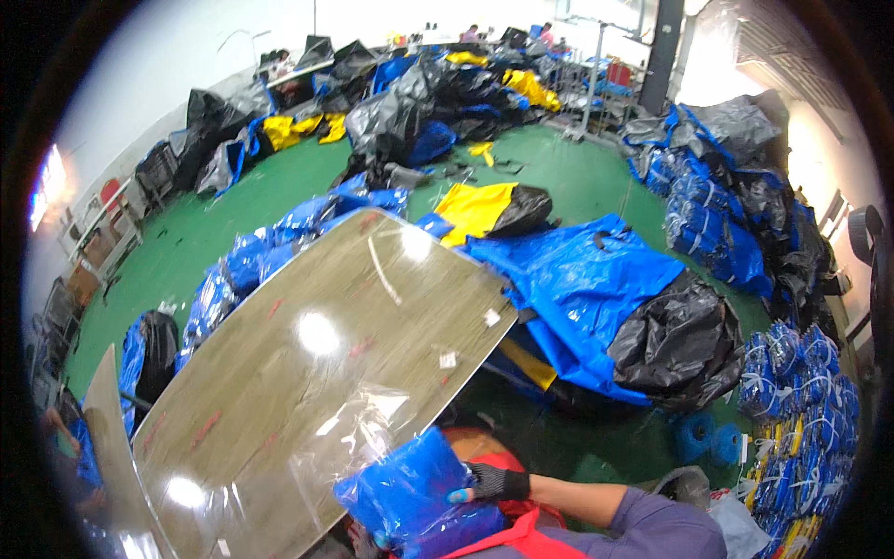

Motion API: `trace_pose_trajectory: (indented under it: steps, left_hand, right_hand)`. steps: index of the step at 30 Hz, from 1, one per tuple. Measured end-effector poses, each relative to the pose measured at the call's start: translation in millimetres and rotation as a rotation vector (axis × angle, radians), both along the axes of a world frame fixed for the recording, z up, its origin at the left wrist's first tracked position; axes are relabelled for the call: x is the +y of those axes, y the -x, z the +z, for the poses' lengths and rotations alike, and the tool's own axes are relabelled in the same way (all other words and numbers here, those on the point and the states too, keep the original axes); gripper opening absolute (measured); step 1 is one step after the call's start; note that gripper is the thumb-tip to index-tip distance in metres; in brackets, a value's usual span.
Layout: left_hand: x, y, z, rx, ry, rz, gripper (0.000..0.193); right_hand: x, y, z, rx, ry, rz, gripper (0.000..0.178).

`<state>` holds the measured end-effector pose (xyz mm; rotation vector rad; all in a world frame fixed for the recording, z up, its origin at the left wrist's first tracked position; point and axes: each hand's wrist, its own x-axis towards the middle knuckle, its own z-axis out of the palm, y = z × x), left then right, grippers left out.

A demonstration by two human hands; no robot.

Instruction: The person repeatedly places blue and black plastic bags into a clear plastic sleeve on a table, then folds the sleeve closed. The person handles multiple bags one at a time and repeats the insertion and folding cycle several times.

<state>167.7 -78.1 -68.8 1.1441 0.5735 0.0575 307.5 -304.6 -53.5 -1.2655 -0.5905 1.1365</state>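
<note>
A folded blue plastic bundle [405,489] is at the lower middle, over the near edge of the wood-grain table [279,373]. Clear plastic film [368,415] spreads from its far side across the tabletop. My right hand [500,483], in a dark glove with light blue fingertips, grips the bundle's right side. At the bundle's lower left is my left hand [365,540], also gloved and holding it; most of that hand is hidden by the bundle and the picture's lower edge.
A large blue and black sheet pile [596,289] lies right of the table, beside a yellow and black piece [494,210]. Tied blue bundles [801,401] are stacked at the right. More sheet heaps [400,112] line the far floor, near a dark pillar [661,56].
</note>
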Motion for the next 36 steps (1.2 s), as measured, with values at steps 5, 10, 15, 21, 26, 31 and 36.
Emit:
trace_pose_trajectory:
  steps: [5, 10, 15, 21, 26, 31, 36]
  left_hand:
    - [8, 26, -22, -0.009, -0.098, -0.064, 0.041]
    - [6, 43, -49, -0.26, 0.278, 0.154, 0.044]
    - [-3, 49, -32, 0.021, -0.171, -0.087, 0.053]
    - [11, 33, -25, -0.338, 0.195, 0.247, 0.051]
    - [10, 37, -50, 0.106, -0.304, -0.091, 0.046]
    - [18, 35, -52, -0.039, 0.039, 0.158, 0.047]
    - [6, 26, -46, -0.056, -0.184, 0.223, 0.047]
  right_hand:
    - [-11, 3, -5, 0.042, -0.112, -0.205, 0.046]
    - [-10, -2, -13, 0.044, 0.171, 0.002, 0.084]
    - [-2, -2, -10, 0.121, 0.078, -0.179, 0.077]
    - [4, 0, -3, 0.018, 0.201, -0.03, 0.073]
    - [8, 1, -7, 0.024, 0.135, -0.246, 0.067]
    - [13, 5, -8, -0.078, 0.206, -0.122, 0.072]
    - [20, -5, -10, -0.033, 0.18, -0.231, 0.07]
